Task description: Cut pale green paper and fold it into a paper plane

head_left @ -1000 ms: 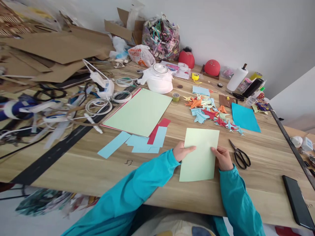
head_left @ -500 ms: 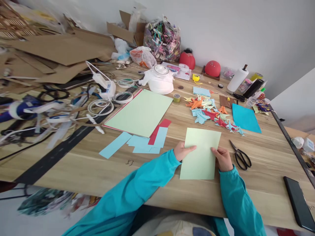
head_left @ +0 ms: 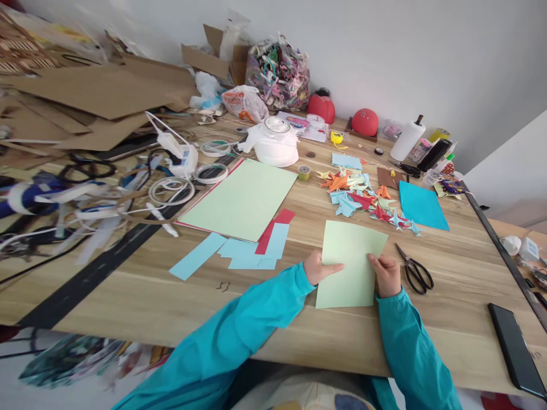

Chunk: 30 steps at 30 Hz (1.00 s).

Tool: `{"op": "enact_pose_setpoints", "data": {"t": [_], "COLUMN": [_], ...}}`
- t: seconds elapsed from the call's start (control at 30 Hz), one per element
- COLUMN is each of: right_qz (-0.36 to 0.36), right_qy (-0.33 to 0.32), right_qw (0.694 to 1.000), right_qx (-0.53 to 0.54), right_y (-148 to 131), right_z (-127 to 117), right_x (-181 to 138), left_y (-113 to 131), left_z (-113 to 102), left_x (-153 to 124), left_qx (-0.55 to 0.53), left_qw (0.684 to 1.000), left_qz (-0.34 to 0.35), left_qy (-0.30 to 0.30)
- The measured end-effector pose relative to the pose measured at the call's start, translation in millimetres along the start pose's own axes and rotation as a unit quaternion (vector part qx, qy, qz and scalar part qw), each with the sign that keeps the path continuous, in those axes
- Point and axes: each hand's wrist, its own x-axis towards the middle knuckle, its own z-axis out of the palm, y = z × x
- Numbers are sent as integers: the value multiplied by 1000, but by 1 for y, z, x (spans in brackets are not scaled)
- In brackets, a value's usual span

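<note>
A pale green sheet of paper (head_left: 350,285) is held up just above the table between my two hands. My left hand (head_left: 319,267) pinches its left edge, thumb lying across the front. On the opposite edge, my right hand (head_left: 387,274) grips with the thumb in front and the fingers curled. Black-handled scissors (head_left: 416,273) lie to the right of my right hand. Left of my left hand are light blue paper strips (head_left: 252,253) and a red strip (head_left: 273,230). A larger stack of pale green paper (head_left: 241,199), with red showing at its edge, lies beyond them.
Folded paper pieces (head_left: 354,191) in several colours are heaped behind the sheet, beside turquoise paper (head_left: 423,205). A black phone (head_left: 515,347) rests at the right front edge. Tape rolls, cables and cardboard (head_left: 106,85) crowd the left side. A white wrapped bundle (head_left: 276,145) stands at the back.
The green sheet has tilted slightly, its upper right corner swinging to the right. Both hands keep their hold on it. The whole view has shifted a little.
</note>
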Motion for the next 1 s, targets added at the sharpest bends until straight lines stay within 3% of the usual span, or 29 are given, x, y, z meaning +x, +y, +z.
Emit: {"op": "enact_pose_setpoints", "data": {"t": [0.1, 0.3, 0.57, 0.87, 1.0], "right_qz": [-23, -35, -40, -41, -35], "right_qy": [19, 2, 26, 22, 35], "right_qw": [1000, 999, 999, 999, 998], "right_qx": [-10, -16, -25, -22, -33], "right_y": [-1, -3, -4, -4, -5], "right_z": [0, 0, 0, 1, 3], "right_x": [-1, -3, -3, -6, -7], "left_y": [3, 1, 1, -1, 1], "left_z": [0, 2, 1, 6, 6], "left_x": [0, 3, 0, 1, -2], "left_qx": [-19, -117, -192, -177, -155], "left_qw": [1000, 988, 978, 979, 985], "left_qz": [-19, -79, -85, -95, -68], "left_qy": [-4, 54, -7, 24, 8]}}
